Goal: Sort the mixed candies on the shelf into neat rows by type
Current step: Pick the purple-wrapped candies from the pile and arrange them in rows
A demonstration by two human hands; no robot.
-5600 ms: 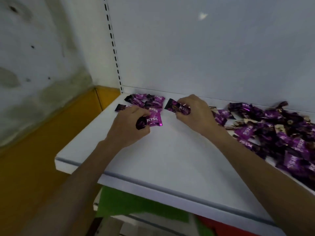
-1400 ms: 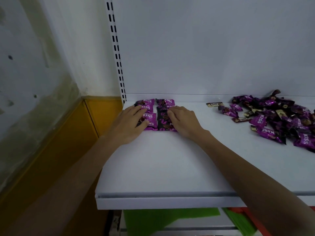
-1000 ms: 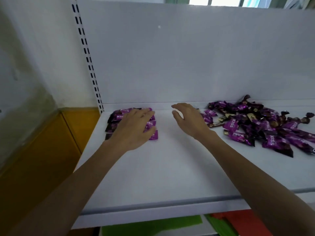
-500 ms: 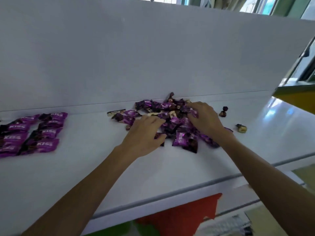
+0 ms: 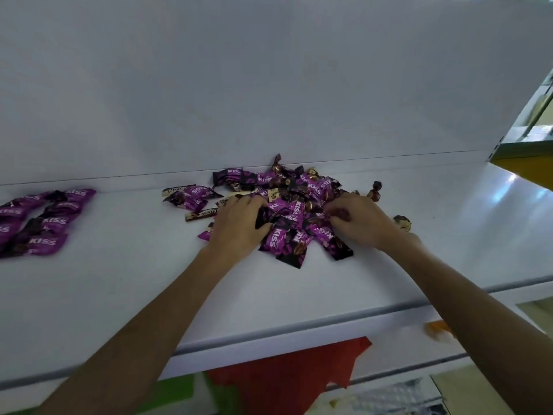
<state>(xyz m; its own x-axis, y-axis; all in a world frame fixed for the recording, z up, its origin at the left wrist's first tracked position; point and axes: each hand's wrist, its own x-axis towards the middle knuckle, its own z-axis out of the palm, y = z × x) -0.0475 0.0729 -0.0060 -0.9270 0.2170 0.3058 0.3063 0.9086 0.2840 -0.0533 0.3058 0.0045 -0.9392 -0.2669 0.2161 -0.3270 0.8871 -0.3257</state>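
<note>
- So, at the far left edge of the frame your sorted KISS candies [image 5: 45, 223] lie flat in two neat rows on the white shelf [image 5: 119, 295], well apart from everything else.
- Left of centre, two long stick candies [image 5: 200, 215] in beige and brown wrappers lie loose on the shelf, with a purple stray between them, just beside the heap.
- Your left hand [image 5: 239, 226] rests palm down on the left flank of the heap. Its fingers and thumb are curled in around a dark-wrapped candy [image 5: 261, 217].
- At centre, the mixed pile [image 5: 294, 202] of purple, dark and gold wrappers sits unsorted between your two hands, its far side touching the shelf's back panel [image 5: 269, 85]. Below the shelf's front lip, a red sheet [image 5: 284, 378] shows.
- Your right hand [image 5: 359, 223] is on the right flank of the pile with its fingers bent, their tips pinching a purple candy [image 5: 339, 214]. Motion blur softens the detail.
- Right of that hand, two round twist-wrapped candies [image 5: 375, 190] lie apart from the pile on bare shelf, one near the back, one nearer your wrist.
</note>
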